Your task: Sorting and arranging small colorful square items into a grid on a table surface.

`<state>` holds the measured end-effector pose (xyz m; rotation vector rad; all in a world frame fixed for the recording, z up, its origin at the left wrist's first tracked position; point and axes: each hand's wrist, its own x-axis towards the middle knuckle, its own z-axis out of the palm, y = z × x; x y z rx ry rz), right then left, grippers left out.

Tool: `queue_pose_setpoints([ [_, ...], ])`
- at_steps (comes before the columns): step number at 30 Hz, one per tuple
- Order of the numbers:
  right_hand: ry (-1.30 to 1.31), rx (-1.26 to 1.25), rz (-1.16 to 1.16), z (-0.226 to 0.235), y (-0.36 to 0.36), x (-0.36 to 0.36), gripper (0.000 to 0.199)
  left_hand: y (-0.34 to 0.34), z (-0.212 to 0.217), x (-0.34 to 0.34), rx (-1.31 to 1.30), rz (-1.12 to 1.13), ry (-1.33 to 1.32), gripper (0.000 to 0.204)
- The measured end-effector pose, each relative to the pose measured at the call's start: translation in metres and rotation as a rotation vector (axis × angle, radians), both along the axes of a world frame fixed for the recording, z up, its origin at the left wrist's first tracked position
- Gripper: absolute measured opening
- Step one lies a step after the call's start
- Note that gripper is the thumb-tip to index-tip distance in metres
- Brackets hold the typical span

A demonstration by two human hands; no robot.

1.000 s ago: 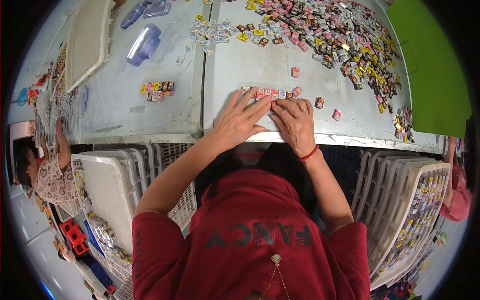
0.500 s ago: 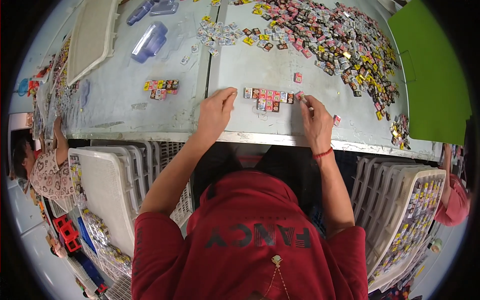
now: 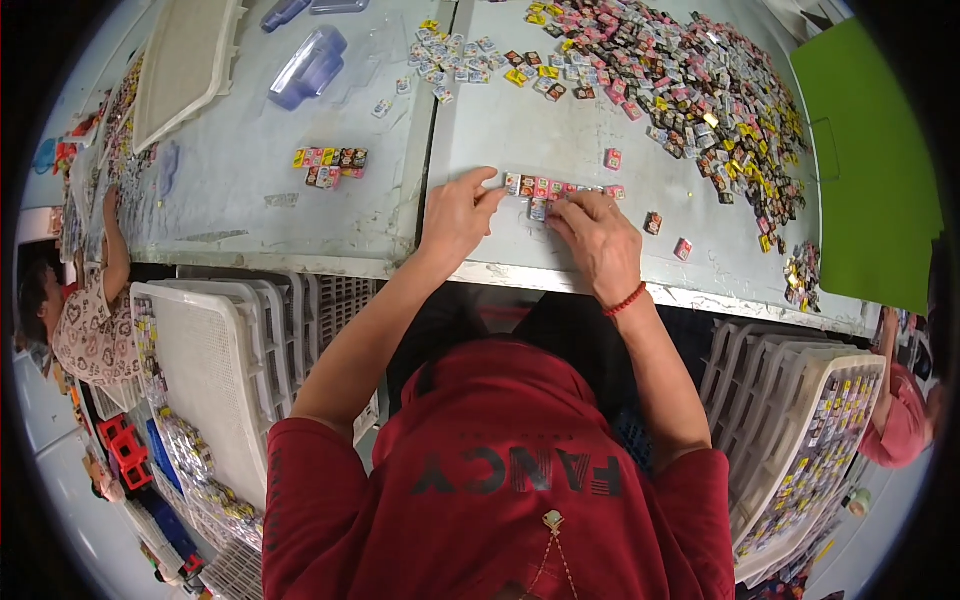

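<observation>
**Right hand (image 3: pixel 606 240) bent over a row of small boxes (image 3: pixel 541 188), left hand (image 3: pixel 455 218) at its end**

The right hand's fingers curl down over the right part of the row; whether they pinch a box cannot be told, since they hide what lies beneath. A red bracelet (image 3: pixel 625 300) circles that wrist. The left hand is empty, thumb and forefinger parted just beside the row's left end.

The row, in white, dark and pink, lies on the table (image 3: pixel 520 120) near its front edge, with a white-and-blue box (image 3: pixel 538 211) against its lower side. To the right lie a loose dark box (image 3: pixel 653 222) and, beyond it, a pink box (image 3: pixel 683 248).

Well to the left sits a small block of boxes (image 3: pixel 330 166) in yellow, dark and pink. Farther back are a clear plastic tray (image 3: pixel 309 68) and, to the right, a broad heap of mixed boxes (image 3: pixel 700 100) beside a green panel (image 3: pixel 870 170). White crates (image 3: pixel 205 345) stand below the table's edge, and a co-worker (image 3: pixel 95 330) is at the far left.
</observation>
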<state>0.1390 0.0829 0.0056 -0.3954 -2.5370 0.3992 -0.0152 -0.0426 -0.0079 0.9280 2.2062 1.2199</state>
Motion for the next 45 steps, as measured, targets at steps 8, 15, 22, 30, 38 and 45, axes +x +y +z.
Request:
queue_pose_setpoints([
  [8,-0.008,0.129,0.062,-0.013,0.002,0.003,0.019,0.000,0.002,0.002,0.000,0.015,-0.032,0.033],
  [15,-0.016,0.000,0.125,-0.007,0.011,-0.001,0.021,0.001,0.000,0.001,0.017,0.015,-0.012,0.033],
  [22,-0.034,-0.024,0.116,-0.014,0.016,0.000,0.022,0.002,-0.001,0.002,-0.006,0.017,0.017,0.031],
  [30,-0.054,-0.064,0.150,-0.006,0.019,-0.003,0.021,0.002,-0.003,0.002,0.002,0.015,0.049,0.029],
  [38,-0.014,-0.026,0.115,-0.008,0.019,-0.004,0.016,0.003,-0.001,0.003,0.013,0.027,0.054,0.026],
  [45,0.038,0.007,0.125,-0.017,0.014,-0.001,0.010,0.003,-0.004,0.003,0.004,0.031,0.077,0.025],
])
